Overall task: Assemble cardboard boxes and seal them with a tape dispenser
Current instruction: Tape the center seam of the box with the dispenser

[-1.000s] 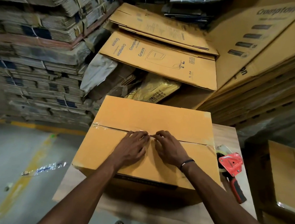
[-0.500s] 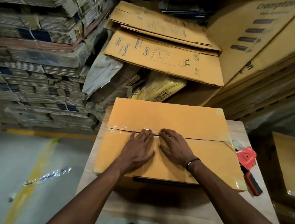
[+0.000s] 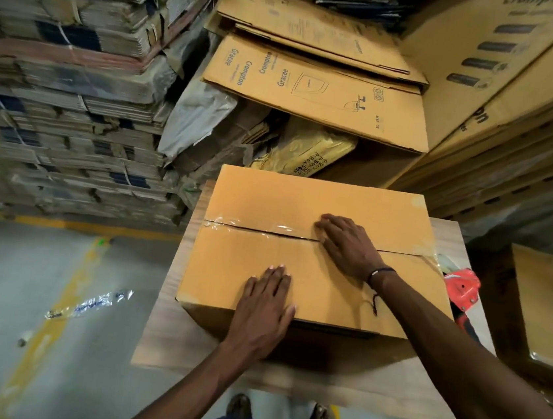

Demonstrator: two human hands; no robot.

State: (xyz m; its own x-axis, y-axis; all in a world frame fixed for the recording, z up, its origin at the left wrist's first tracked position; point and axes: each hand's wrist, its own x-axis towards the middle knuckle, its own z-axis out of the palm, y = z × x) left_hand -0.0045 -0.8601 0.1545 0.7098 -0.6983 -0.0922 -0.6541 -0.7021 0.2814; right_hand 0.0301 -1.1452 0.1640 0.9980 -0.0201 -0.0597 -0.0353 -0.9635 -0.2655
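**A:** Head view. What is hidden or cut off?

**B:** The tape dispenser [image 3: 461,292] lies at the right edge of the surface [image 3: 184,340]; the cardboard box [image 3: 302,209] and the right forearm cover part of it, and only its red body and part of the handle show. A second box [image 3: 547,302] on the right is cut off by the frame edge.

**A:** Status of the box and hands?

**B:** The box sits closed on the surface. Clear tape [image 3: 246,223] runs along the centre seam. The left hand [image 3: 265,306] lies flat, fingers straight, on the near flap at the front edge. The right hand [image 3: 345,243] lies flat across the seam, fingers extended, gripping nothing.

**A:** Readable text?

**B:** The flattened carton [image 3: 316,93] behind reads "Crompton" and "Gracee". The yellow bag [image 3: 309,151] carries print too small to read.

**A:** Surface and room?

**B:** Wood-grain surface. Grey floor [image 3: 1,281] with a yellow line [image 3: 47,331] and a scrap of plastic film [image 3: 88,305]. Bundled flat cardboard stacks [image 3: 60,98] stand on the left.
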